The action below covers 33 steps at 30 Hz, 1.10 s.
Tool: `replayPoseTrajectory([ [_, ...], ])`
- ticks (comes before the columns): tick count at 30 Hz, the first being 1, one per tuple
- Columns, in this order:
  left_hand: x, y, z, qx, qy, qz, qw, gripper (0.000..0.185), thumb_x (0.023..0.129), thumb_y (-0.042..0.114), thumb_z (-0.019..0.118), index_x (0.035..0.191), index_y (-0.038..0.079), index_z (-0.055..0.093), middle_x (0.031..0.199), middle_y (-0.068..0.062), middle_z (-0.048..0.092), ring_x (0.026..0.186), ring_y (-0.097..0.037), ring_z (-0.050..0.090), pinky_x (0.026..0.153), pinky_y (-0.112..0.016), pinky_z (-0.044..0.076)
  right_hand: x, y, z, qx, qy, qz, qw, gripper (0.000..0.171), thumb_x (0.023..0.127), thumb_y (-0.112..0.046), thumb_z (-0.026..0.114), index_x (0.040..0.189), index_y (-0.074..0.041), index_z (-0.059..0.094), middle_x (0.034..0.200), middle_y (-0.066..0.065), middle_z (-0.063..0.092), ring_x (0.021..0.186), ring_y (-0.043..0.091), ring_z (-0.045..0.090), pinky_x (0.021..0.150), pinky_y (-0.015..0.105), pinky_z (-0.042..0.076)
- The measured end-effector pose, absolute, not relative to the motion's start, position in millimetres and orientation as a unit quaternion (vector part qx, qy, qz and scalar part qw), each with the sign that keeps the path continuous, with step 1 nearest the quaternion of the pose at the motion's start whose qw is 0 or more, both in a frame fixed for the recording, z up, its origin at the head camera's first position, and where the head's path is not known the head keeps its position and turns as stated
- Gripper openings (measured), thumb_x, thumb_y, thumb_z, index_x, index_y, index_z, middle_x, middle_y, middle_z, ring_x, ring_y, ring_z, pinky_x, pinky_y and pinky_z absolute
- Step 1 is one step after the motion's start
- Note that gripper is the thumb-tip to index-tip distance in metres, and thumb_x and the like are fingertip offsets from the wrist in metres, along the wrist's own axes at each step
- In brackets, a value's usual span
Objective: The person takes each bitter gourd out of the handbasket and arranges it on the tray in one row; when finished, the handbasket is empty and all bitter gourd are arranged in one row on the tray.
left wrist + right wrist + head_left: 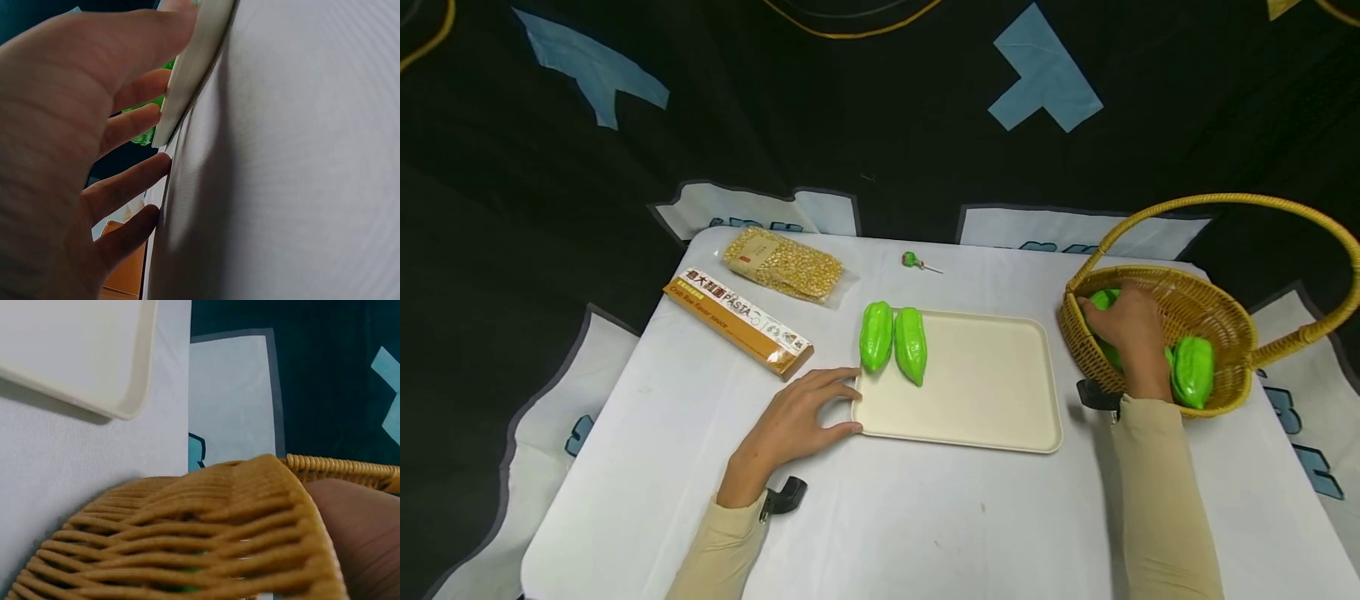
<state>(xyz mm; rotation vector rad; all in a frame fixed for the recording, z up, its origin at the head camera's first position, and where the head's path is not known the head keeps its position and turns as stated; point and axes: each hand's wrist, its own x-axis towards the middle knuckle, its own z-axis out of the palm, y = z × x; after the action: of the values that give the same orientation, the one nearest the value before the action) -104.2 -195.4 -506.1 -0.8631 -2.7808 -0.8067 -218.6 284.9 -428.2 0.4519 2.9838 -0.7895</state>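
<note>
Overhead: white table (925, 517), black backdrop (820, 108) behind.

Four green gourds (877, 335) — two on one tray (992, 392), two in one basket (1210, 317).

Right hand (1126, 332) covers green vegetable (1103, 302) in basket (1217, 312); grip unclear. Box (125, 269) cut off by left wrist frame edge. Candy (913, 261) too small to identify.
</note>
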Motion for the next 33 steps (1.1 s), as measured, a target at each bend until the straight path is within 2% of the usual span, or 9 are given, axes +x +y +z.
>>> replayPoseTrajectory([
  [4, -104, -196, -506, -0.281, -0.921, -0.265, 0.052, 0.042, 0.083, 0.052, 0.080, 0.113, 0.024, 0.074, 0.147, 0.005, 0.056, 0.134, -0.017, 0.052, 0.110, -0.039, 0.044, -224, 284, -429, 0.154, 0.957, -0.243, 0.040, 0.087, 0.095, -0.045, 0.060, 0.149, 0.015, 0.028, 0.145, 0.044, 0.033, 0.127, 0.054, 0.039, 0.108, 0.069, 0.037],
  [11, -104, -197, -506, -0.283, -0.921, -0.263, 0.053, 0.041, 0.083, 0.051, 0.080, 0.113, 0.024, 0.074, 0.146, 0.005, 0.056, 0.133, -0.017, 0.052, 0.110, -0.039, 0.044, -228, 288, -431, 0.154, 0.960, -0.224, 0.074, 0.093, 0.094, -0.052, 0.061, 0.151, 0.011, 0.026, 0.145, 0.045, 0.027, 0.126, 0.056, 0.036, 0.109, 0.071, 0.034],
  [22, -104, -197, -506, -0.290, -0.918, -0.263, 0.060, 0.042, 0.083, 0.052, 0.080, 0.113, 0.024, 0.073, 0.146, 0.005, 0.056, 0.133, -0.017, 0.052, 0.110, -0.039, 0.044, -229, 296, -432, 0.148, 0.965, -0.196, 0.091, 0.097, 0.091, -0.063, 0.056, 0.154, 0.004, 0.027, 0.146, 0.045, 0.021, 0.122, 0.060, 0.036, 0.106, 0.075, 0.032],
  [28, -104, -197, -506, -0.284, -0.919, -0.267, 0.049, 0.042, 0.083, 0.051, 0.080, 0.114, 0.023, 0.073, 0.147, 0.005, 0.055, 0.134, -0.016, 0.051, 0.112, -0.038, 0.043, -228, 297, -433, 0.164, 0.956, -0.225, 0.098, 0.098, 0.091, -0.062, 0.058, 0.157, 0.001, 0.021, 0.152, 0.042, 0.013, 0.128, 0.060, 0.033, 0.106, 0.077, 0.031],
  [33, -104, -197, -506, -0.284, -0.920, -0.267, 0.046, 0.042, 0.083, 0.052, 0.080, 0.114, 0.023, 0.073, 0.148, 0.005, 0.054, 0.135, -0.017, 0.051, 0.113, -0.038, 0.042, -223, 297, -432, 0.156, 0.955, -0.243, 0.074, 0.095, 0.092, -0.058, 0.060, 0.157, 0.001, 0.022, 0.154, 0.041, 0.013, 0.127, 0.058, 0.034, 0.106, 0.075, 0.033],
])
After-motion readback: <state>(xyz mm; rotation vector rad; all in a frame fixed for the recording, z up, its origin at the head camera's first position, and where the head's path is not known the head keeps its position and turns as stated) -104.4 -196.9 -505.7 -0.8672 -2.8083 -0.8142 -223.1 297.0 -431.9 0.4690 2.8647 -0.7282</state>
